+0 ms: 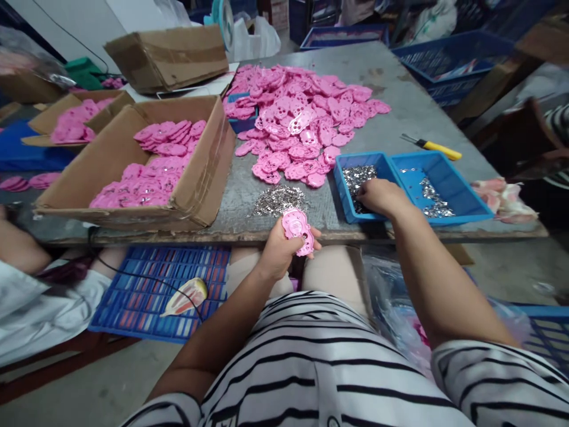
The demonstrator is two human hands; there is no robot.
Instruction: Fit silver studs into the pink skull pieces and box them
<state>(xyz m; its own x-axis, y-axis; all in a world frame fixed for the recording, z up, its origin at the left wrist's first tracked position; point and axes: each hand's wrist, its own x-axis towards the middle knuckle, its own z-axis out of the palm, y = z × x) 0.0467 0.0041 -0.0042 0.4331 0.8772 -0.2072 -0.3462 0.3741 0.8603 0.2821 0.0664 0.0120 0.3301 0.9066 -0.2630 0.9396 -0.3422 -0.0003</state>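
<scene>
My left hand (278, 252) grips a pink plastic piece (297, 228) with holes in it, just in front of the table edge. Its thumb lies over the piece. Over at the right, my right hand (380, 197) reaches into a blue plastic bin (342, 204) of small shiny metal parts (354, 177). Those fingertips are down among the parts, so whatever they pinch is hidden. Between the hands, a loose heap of small metal parts (278, 200) lies on the table. Behind it rises a large pile of similar pink pieces (302, 118).
A cardboard box (195, 201) with pink pieces stands at the left. A second blue bin (471, 196) adjoins the first, with a yellow-handled screwdriver (438, 148) behind it. Below the table edge, a blue crate (133, 279) holds a peel-like scrap. Another person's arm (20, 243) is far left.
</scene>
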